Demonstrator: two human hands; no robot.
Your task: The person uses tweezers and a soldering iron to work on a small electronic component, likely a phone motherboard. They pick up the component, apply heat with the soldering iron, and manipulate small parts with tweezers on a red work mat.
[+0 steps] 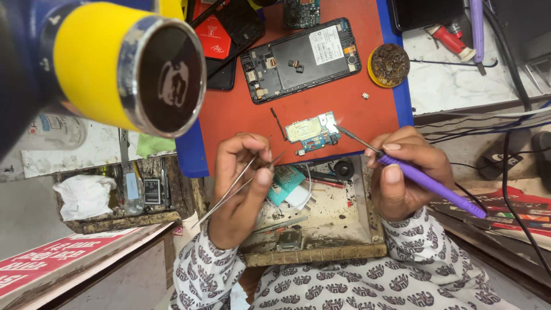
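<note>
The right hand has its grip closed on a purple-handled iron, thumb and fingers pinched near the front of the handle. Its thin metal tip runs toward ten o'clock and meets the right edge of a small board, which lies loose on the red mat at the near edge of the worktop. The left hand has its grip closed on tweezers; their points show just past the thumb, aimed toward two o'clock, a little short of the board and not touching it.

Nothing pins the board — so a push from the iron could slide it off the mat's near edge into the open drawer at six o'clock, among the scraps there. The tweezers seem too far back to steady it. If the tip is hot, lingering on one spot could lift a pad or scorch a part nearby, and a slip toward nine o'clock would drag it across the metal shields.

Further out, at twelve o'clock, an opened phone lies with a tiny loose part on it, and another small part sits on the mat at one o'clock — a sleeve or cable sweep could scatter either. A round tin sits at the mat's right edge. A big yellow nozzle looms at ten o'clock, close to the camera.
</note>
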